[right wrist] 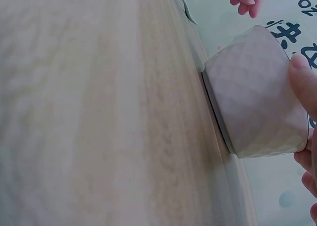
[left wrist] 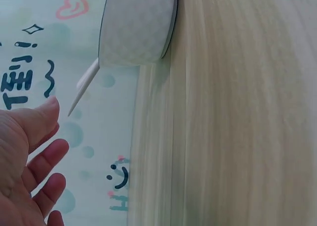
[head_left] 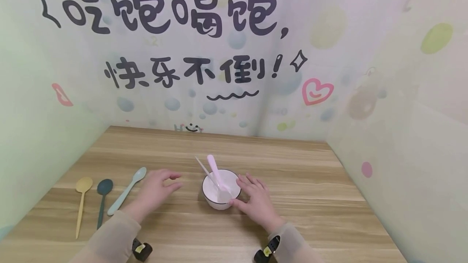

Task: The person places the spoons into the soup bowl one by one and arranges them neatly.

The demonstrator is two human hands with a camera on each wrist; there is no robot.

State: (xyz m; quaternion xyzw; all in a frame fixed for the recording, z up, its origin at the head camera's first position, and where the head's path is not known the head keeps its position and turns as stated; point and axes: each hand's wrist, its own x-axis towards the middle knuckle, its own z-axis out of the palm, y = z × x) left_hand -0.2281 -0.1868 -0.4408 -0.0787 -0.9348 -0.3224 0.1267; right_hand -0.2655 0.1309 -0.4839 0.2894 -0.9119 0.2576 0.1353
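Sleeves (head_left: 109,234) nearest; right grip (head_left: 257,201) curled against the bowl (head_left: 218,206) on the tabletop (head_left: 310,198), left grip (head_left: 157,190) loosely parted.
Wall (head_left: 219,47) reads "吃饱喝饱, 快乐不倒!"; only the head view shows the pink spoon (head_left: 213,166) inside, while the wrist views reveal diamond-patterned sides.

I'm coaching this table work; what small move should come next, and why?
Probably ease the left hand toward the thin pale handle leaning out of the bowl: that hand holds nothing, the handle tilts its way, and the right hand holds the bowl.
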